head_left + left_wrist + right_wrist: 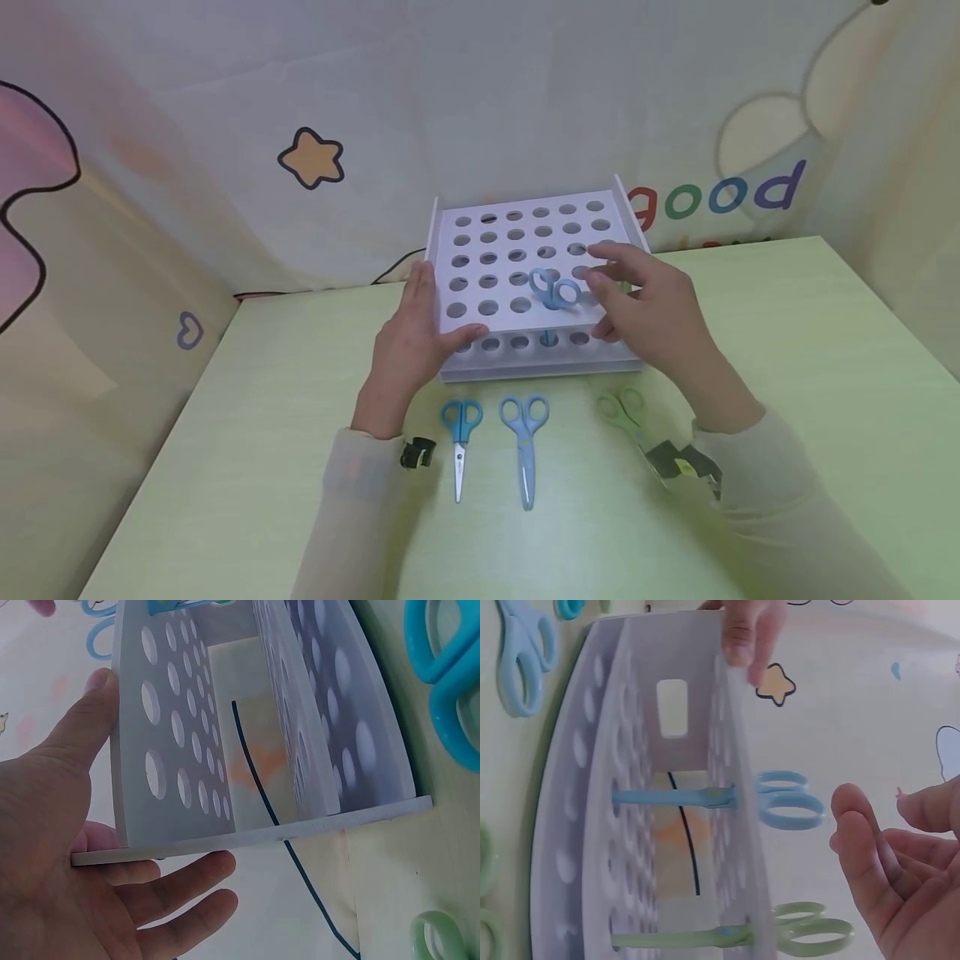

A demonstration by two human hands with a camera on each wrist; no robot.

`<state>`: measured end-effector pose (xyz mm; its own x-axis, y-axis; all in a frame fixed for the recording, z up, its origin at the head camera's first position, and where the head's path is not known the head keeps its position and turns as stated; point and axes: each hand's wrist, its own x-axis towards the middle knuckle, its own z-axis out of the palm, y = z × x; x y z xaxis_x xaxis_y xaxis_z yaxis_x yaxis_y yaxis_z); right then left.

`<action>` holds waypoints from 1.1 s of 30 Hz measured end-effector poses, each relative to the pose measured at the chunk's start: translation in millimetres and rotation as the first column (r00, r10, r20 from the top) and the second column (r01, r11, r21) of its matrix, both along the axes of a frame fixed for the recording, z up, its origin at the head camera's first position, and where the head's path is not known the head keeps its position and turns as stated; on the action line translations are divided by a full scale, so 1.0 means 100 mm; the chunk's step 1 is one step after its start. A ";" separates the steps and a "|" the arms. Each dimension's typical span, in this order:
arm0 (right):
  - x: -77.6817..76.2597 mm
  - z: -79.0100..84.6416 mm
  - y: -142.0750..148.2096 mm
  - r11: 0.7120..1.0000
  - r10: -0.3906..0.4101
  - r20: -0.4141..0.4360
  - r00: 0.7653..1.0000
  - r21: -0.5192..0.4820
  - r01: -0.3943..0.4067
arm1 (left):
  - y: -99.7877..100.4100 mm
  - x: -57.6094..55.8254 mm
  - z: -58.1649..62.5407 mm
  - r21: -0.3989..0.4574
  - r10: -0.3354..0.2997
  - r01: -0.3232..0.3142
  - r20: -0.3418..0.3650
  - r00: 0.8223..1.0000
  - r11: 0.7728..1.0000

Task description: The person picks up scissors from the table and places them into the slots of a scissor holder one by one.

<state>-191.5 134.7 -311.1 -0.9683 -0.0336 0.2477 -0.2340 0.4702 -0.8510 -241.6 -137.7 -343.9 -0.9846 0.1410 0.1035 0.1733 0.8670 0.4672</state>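
Observation:
A white two-tier rack with rows of round holes [502, 271] stands at the back of the table. My left hand [405, 337] holds its left side, thumb on the top plate and fingers along the outer side panel. Light-blue scissors [667, 797] hang upright through holes in both tiers, handles above the top plate. Green scissors [675, 940] sit likewise in a hole further right, mostly hidden by the right hand in the head view. My right hand [648, 308] hovers just right of the light-blue handles, apart from them, fingers loosely bent and holding nothing.
In front of the rack lie turquoise-handled scissors [459, 454], pale-blue scissors [527, 467] and green-handled scissors [622, 410], the last partly covered by the right wrist's band. A printed cloth [487, 100] hangs behind the pale green table [300, 483].

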 end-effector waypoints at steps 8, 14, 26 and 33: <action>0.15 0.06 0.13 0.996 0.021 -0.071 0.997 -0.082 -0.026 | 0.00 -0.02 -0.04 0.012 -0.019 0.019 -0.011 1.000 1.000; 0.20 -0.06 0.25 0.987 0.113 -0.056 0.992 -0.112 -0.118 | -0.01 -0.02 -0.05 0.018 -0.012 0.012 -0.010 1.000 1.000; 0.26 -0.48 0.73 0.988 0.156 0.143 0.977 -0.008 -0.156 | 0.00 -0.02 -0.04 -0.030 -0.027 0.026 -0.030 0.999 0.999; 0.21 -0.68 0.83 0.979 0.181 0.242 0.953 0.043 -0.197 | -0.02 -0.02 -0.02 -0.045 -0.039 0.037 -0.048 0.998 0.998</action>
<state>-170.2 218.2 -379.5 -0.9730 -0.2307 0.0044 -0.1210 0.4939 -0.8611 -243.8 -140.1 -345.6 -0.9724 0.1837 0.1438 0.2280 0.8791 0.4185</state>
